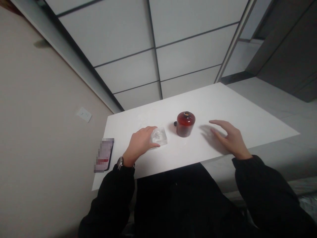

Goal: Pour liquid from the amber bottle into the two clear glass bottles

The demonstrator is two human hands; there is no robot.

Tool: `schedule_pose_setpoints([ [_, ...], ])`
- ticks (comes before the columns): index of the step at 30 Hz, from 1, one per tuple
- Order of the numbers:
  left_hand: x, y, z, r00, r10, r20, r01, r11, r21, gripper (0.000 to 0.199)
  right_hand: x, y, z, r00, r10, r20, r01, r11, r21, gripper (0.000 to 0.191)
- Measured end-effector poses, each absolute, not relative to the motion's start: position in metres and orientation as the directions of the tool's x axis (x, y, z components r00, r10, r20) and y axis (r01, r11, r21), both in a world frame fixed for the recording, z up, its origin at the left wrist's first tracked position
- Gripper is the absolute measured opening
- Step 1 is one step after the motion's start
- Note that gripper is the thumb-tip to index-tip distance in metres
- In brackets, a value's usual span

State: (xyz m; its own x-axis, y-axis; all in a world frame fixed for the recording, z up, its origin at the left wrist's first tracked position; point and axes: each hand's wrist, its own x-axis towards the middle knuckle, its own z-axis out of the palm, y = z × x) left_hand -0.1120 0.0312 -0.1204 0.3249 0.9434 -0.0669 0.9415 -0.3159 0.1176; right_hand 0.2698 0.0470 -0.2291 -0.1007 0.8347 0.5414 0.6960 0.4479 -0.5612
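Note:
A clear, square-looking glass container (160, 136) is on the white table, with the thumb and fingers of my left hand (141, 142) around its left side. Right of it stands a dark red, see-through bottle (185, 125), upright, its narrow black neck uncapped. A small black cap (175, 124) lies close against the bottle's left side. My right hand (230, 137) is held over the table to the right of the bottle, fingers and thumb apart, holding nothing and not touching the bottle.
A phone (104, 155), partly pixelated, lies at the table's left end. The white table (237, 112) stretches to the right. Behind it are panelled doors (133, 67), and on the left wall is a socket (84, 114).

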Motion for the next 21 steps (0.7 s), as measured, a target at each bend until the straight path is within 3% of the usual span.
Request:
schedule_pose_setpoints([
  [4, -0.11, 0.033, -0.123, 0.336, 0.94, -0.058, 0.94, -0.332, 0.078, 0.073, 0.261, 0.098, -0.21, -0.308, 0.833, 0.459, 0.675, 0.532, -0.512, 0.033],
  [9, -0.11, 0.034, -0.125, 0.345, 0.937, -0.05, 0.938, -0.342, 0.056, 0.068, 0.224, 0.17, -0.198, -0.594, 0.761, 0.26, 0.553, 0.621, -0.556, 0.034],
  [12, -0.109, 0.033, -0.126, 0.32, 0.945, -0.062, 0.947, -0.318, 0.049, 0.065, 0.204, 0.195, -0.197, -0.766, 0.622, 0.163, 0.389, 0.649, -0.654, 0.035],
  [15, -0.107, 0.03, -0.127, 0.321, 0.944, -0.076, 0.947, -0.319, 0.037, 0.065, 0.192, 0.213, -0.203, -0.892, 0.438, 0.109, 0.225, 0.641, -0.734, 0.053],
  [17, -0.107, 0.03, -0.129, 0.34, 0.938, -0.07, 0.94, -0.338, 0.034, 0.063, 0.189, 0.224, -0.209, -0.936, 0.342, 0.079, 0.174, 0.646, -0.743, 0.061],
  [21, -0.107, 0.03, -0.133, 0.331, 0.941, -0.075, 0.943, -0.329, 0.038, 0.061, 0.185, 0.237, -0.215, -0.966, 0.26, 0.01, 0.163, 0.634, -0.756, 0.055],
])
